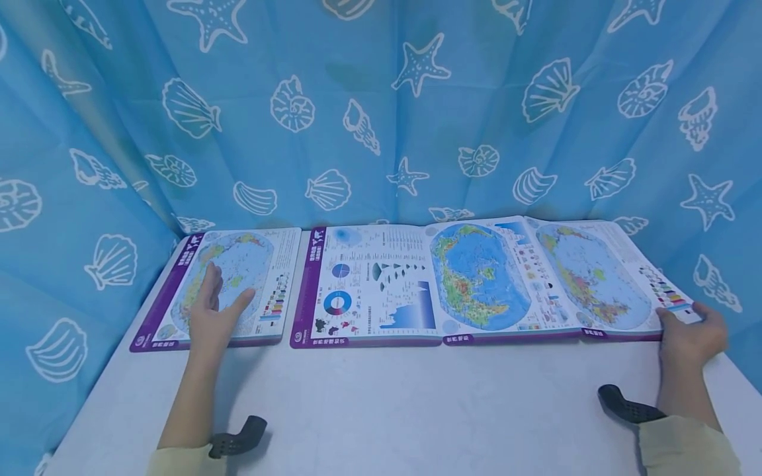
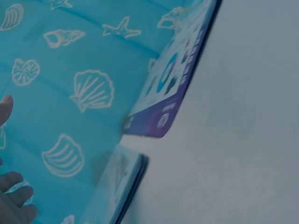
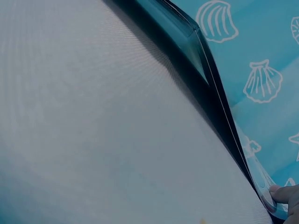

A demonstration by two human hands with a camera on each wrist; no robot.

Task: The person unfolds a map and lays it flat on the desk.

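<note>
Two laminated world maps with purple borders lie on the table. One is a folded map [image 1: 276,264] at the left, a single panel facing up. The other is a fold-out map [image 1: 411,277], spread to the right in three panels with slightly raised creases. My left hand [image 1: 214,311] hovers over the folded map, thumb apart from its fairly straight fingers, holding nothing. At the far right, my right hand [image 1: 690,337] grips the near right corner of the fold-out map. Its thumb [image 3: 282,193] lies on the map's upper face in the right wrist view; the fingers underneath are mostly hidden.
A white table [image 1: 440,403] runs beneath both maps. Behind and at both sides hangs a blue curtain [image 1: 381,92] printed with white shells and starfish, close to the maps' far edges. Dark curved devices [image 1: 241,436] sit at both wrists by the sleeves.
</note>
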